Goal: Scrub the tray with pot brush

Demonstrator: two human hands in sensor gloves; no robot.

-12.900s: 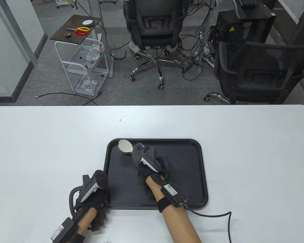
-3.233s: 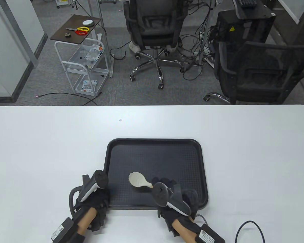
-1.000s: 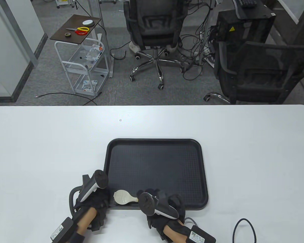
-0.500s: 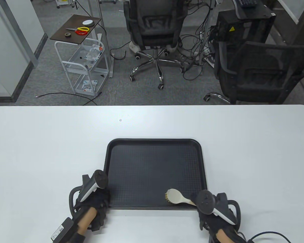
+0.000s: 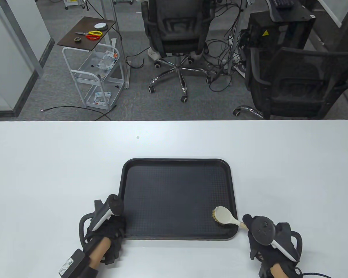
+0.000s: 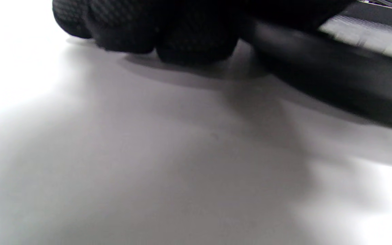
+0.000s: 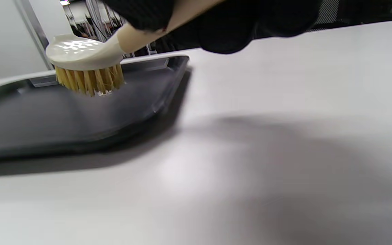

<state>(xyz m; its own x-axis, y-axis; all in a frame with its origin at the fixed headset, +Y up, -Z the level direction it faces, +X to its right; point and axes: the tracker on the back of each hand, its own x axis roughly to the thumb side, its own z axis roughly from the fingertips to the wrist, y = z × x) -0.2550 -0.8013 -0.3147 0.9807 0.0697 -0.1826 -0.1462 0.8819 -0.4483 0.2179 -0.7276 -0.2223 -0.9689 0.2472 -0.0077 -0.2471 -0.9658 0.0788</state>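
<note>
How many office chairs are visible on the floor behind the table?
2. One office chair stands on wheels at the top centre, behind the table. The other chair is on the right, closer to the table's far edge. More could be outside the view.

I am working in an office or lab room: my white desk stands on grey carpet, and beyond it are two black swivel office chairs on castors. A tangle of cables runs across the floor beside a black equipment cabinet bearing a yellow warning label. To the far left stands a white wire trolley with a dark top holding scissors and a roll of tape.
</note>
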